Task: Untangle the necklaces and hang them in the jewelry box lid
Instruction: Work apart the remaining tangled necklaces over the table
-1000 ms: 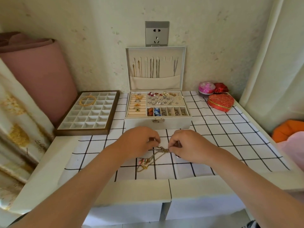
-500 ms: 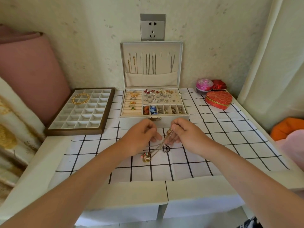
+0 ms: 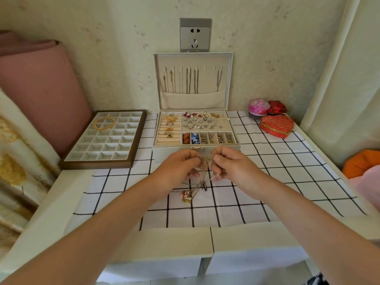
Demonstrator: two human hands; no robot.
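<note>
A knot of thin gold and silver necklaces (image 3: 202, 183) hangs between my two hands just above the checked cloth, pendants dangling at its lower end. My left hand (image 3: 176, 169) pinches the chains from the left. My right hand (image 3: 234, 168) pinches them from the right, fingertips almost meeting. Right behind my hands stands the white jewelry box (image 3: 235, 146), open. Its upright lid (image 3: 193, 56) has several chains hanging from hooks above a fabric pocket.
A brown compartment tray (image 3: 135, 140) with a gold bangle lies left of the box. A red heart-shaped box (image 3: 276, 125), a pink round box (image 3: 258, 108) and a small red box sit at the back right. A wall socket is above the lid.
Both hands have lifted the tangled necklaces off the cloth and moved them towards the jewelry box; the pendants now hang below my fingers.
</note>
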